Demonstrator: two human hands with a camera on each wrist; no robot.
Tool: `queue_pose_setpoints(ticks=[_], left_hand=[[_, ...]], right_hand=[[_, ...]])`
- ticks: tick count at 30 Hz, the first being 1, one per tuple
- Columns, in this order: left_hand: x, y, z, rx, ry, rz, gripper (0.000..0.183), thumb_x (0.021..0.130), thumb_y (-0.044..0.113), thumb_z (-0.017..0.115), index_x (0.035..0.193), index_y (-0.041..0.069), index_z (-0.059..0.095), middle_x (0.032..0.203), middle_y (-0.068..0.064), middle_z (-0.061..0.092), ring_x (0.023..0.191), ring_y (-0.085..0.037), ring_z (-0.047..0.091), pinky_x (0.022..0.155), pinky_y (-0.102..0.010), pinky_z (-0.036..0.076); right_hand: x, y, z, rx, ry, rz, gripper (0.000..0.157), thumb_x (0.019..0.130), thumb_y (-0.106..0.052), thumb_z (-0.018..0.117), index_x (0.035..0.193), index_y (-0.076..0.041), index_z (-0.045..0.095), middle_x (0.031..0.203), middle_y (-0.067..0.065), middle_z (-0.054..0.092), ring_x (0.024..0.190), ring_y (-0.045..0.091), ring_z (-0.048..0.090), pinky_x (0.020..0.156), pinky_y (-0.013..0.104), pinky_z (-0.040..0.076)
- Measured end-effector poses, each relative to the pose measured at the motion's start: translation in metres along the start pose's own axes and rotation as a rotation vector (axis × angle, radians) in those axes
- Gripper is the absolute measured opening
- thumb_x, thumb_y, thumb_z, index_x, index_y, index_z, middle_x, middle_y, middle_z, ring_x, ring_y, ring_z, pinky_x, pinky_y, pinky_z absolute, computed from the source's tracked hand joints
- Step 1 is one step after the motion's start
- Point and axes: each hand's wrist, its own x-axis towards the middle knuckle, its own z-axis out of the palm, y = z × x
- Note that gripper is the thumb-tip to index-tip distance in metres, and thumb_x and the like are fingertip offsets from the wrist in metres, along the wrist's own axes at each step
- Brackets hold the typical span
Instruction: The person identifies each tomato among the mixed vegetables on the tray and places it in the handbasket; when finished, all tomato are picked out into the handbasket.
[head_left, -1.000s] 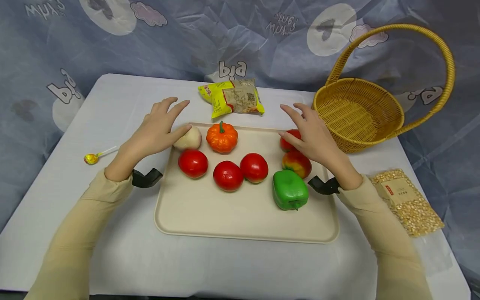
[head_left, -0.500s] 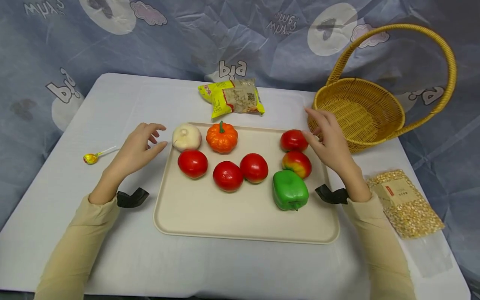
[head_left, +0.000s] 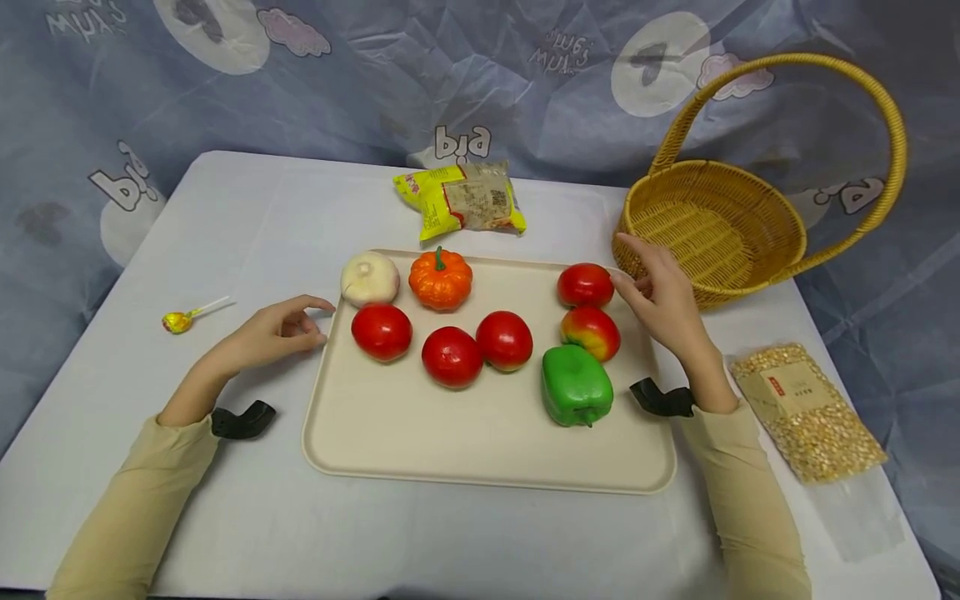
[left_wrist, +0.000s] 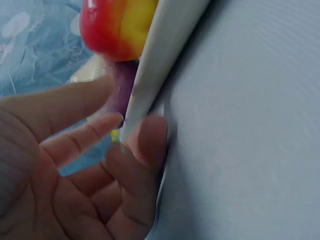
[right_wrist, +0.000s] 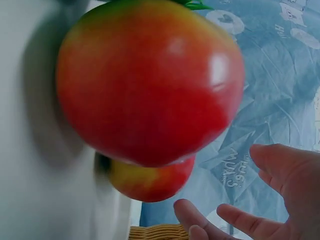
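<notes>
Blue-grey printed cloth is hanging behind a white table. Mid-frame, a beige tray is carrying garlic, an orange pumpkin, five red or red-yellow fruits and a green bell pepper. At its left edge, the left hand is bending its parted fingers loosely; whether they are touching is unclear. At its upper right, the right hand is hovering, fingers relaxed and parted, beside a wicker basket.

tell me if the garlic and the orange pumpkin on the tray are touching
Apart. The head view shows a narrow strip of bare tray between the garlic and the orange pumpkin.
</notes>
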Motion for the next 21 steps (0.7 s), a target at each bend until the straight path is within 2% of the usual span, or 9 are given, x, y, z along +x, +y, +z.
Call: queue_pose_setpoints(ticks=[4,7,10,14,17,21], left_hand=[[-0.003,-0.011,0.002,-0.186,-0.108,0.041,0.046,0.089,0.003,0.061,0.13,-0.003,0.043,0.082,-0.007,0.061,0.057,-0.014,0.059,0.054,-0.026,0.051],[-0.003,-0.016,0.003,-0.248,-0.156,0.059,0.048,0.087,0.003,0.063,0.13,-0.006,0.043,0.081,-0.003,0.062,0.056,-0.012,0.06,0.052,-0.027,0.052],[-0.002,-0.018,0.002,-0.258,-0.162,0.081,0.049,0.085,0.002,0.066,0.128,-0.008,0.045,0.08,0.0,0.063,0.056,-0.01,0.06,0.054,-0.026,0.053],[-0.003,-0.021,0.002,-0.255,-0.158,0.12,0.052,0.081,-0.002,0.068,0.127,-0.011,0.044,0.082,0.002,0.062,0.057,-0.005,0.06,0.056,-0.022,0.052],[-0.004,-0.023,0.004,-0.263,-0.161,0.129,0.052,0.081,-0.003,0.067,0.126,-0.012,0.043,0.084,0.005,0.062,0.059,-0.003,0.059,0.058,-0.019,0.051],[-0.007,-0.024,0.007,-0.272,-0.158,0.124,0.052,0.081,-0.004,0.067,0.126,-0.012,0.043,0.084,0.007,0.062,0.06,-0.004,0.06,0.058,-0.019,0.051]], right_hand=[[0.001,0.005,0.004,-0.006,-0.064,0.017,0.054,0.091,-0.017,0.059,0.142,-0.018,0.04,0.122,0.017,0.052,0.072,0.021,0.051,0.068,0.026,0.042],[0.002,0.009,0.007,-0.009,-0.107,0.03,0.056,0.092,-0.019,0.059,0.143,-0.02,0.038,0.126,0.017,0.051,0.072,0.023,0.055,0.072,0.028,0.044],[0.003,0.014,0.009,-0.003,-0.15,0.039,0.057,0.092,-0.021,0.059,0.144,-0.02,0.037,0.13,0.017,0.049,0.073,0.025,0.057,0.072,0.029,0.046],[0.006,0.019,0.013,0.015,-0.215,0.055,0.058,0.091,-0.024,0.06,0.144,-0.021,0.036,0.138,0.016,0.046,0.073,0.023,0.057,0.069,0.02,0.045],[0.007,0.023,0.016,0.037,-0.253,0.064,0.06,0.09,-0.024,0.062,0.144,-0.021,0.036,0.141,0.014,0.044,0.075,0.022,0.057,0.07,0.016,0.045],[0.007,0.027,0.018,0.067,-0.287,0.057,0.06,0.091,-0.023,0.062,0.145,-0.019,0.036,0.14,0.015,0.044,0.078,0.023,0.06,0.073,0.017,0.046]])
